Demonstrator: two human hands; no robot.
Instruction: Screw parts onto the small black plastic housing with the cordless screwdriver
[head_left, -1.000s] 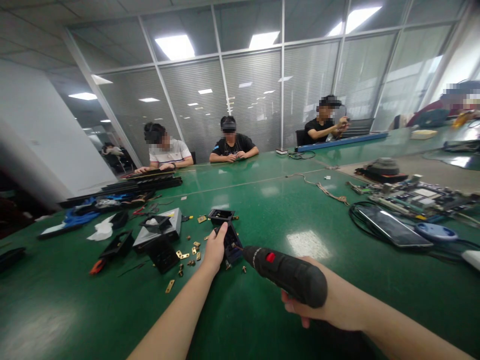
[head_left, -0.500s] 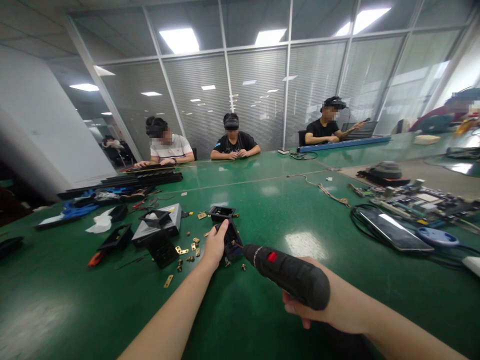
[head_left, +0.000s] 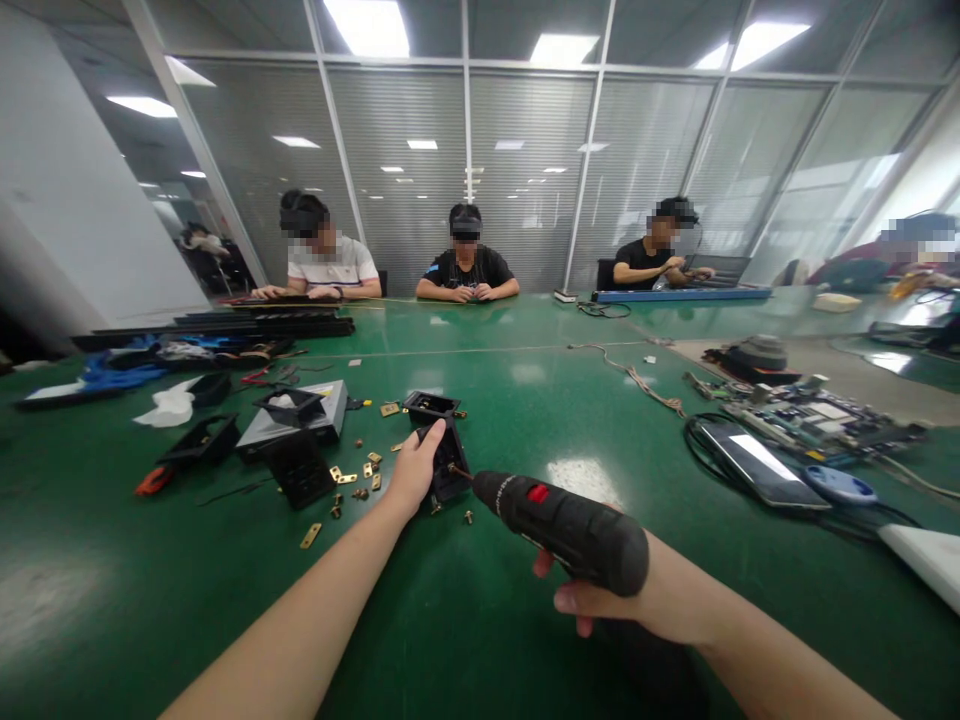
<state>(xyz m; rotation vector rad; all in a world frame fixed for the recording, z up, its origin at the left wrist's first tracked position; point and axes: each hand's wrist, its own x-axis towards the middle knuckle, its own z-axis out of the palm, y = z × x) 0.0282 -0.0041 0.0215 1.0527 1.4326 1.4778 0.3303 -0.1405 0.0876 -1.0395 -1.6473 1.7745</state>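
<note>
My left hand (head_left: 417, 464) is closed on a black plastic box (head_left: 452, 478), thumb on its upper edge, and holds it tilted on the green table. In my right hand (head_left: 592, 590) is a black cordless screwdriver (head_left: 562, 530) with a red switch; its handle is partly hidden. The thin bit reaches into the box at a small brass-coloured part, though the exact contact is too small to tell. Another black box (head_left: 433, 406) lies just behind. Several brass plates (head_left: 346, 478) and screws (head_left: 336, 505) are scattered left of my left hand. A loose screw (head_left: 469, 517) lies near the box.
A silver metal box (head_left: 300, 425) with black frames on and against it stands to the left. An orange-tipped tool (head_left: 155, 481) lies farther left. At the right are a phone (head_left: 757, 460), cables and circuit boards (head_left: 832, 415). Several people sit across the table (head_left: 517, 590).
The view has shifted, so the table items appear farther left. Both hands keep their holds, with the bit still at the box. Across the table, the person at right has lowered a long object.
</note>
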